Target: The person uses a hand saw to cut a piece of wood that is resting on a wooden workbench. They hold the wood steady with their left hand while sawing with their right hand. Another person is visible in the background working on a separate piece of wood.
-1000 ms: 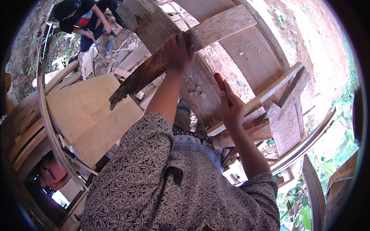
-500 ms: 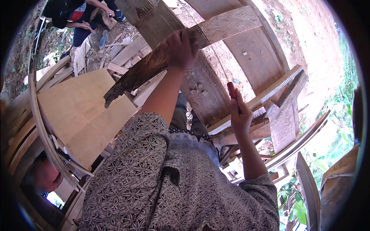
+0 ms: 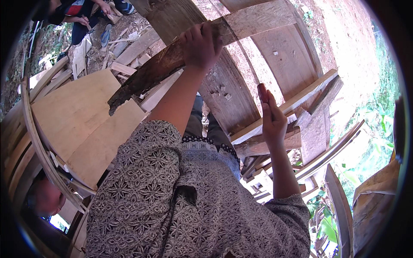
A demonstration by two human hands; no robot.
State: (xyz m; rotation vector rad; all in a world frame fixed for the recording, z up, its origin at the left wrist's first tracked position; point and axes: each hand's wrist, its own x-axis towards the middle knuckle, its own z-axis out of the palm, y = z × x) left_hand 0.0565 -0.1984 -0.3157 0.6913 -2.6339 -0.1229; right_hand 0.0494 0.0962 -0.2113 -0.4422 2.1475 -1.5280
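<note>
My left hand point(image 3: 200, 46) is closed over a rough plank point(image 3: 262, 19) with a dark, ragged end, pressing it down across a wide thick board point(image 3: 230, 86). In my right hand point(image 3: 274, 119) is the reddish-brown handle of a handsaw point(image 3: 262, 92). Its thin blade appears nearly edge-on, a narrow dark line running from the handle up to the plank, just right of my left hand. Where the blade meets the plank, a dark line crosses the wood. How deep the cut goes, I cannot tell.
Small wood chips point(image 3: 221, 92) lie on the thick board. A squared timber point(image 3: 297, 103) crosses at the right. Pale wide panels point(image 3: 86, 124) and curved strips stand at the left. Another person's hand point(image 3: 81, 20) holds a tool at the upper left, among scattered offcuts.
The whole view has shifted slightly. My right hand and the saw handle are a little farther from the plank, while my left hand keeps its hold.
</note>
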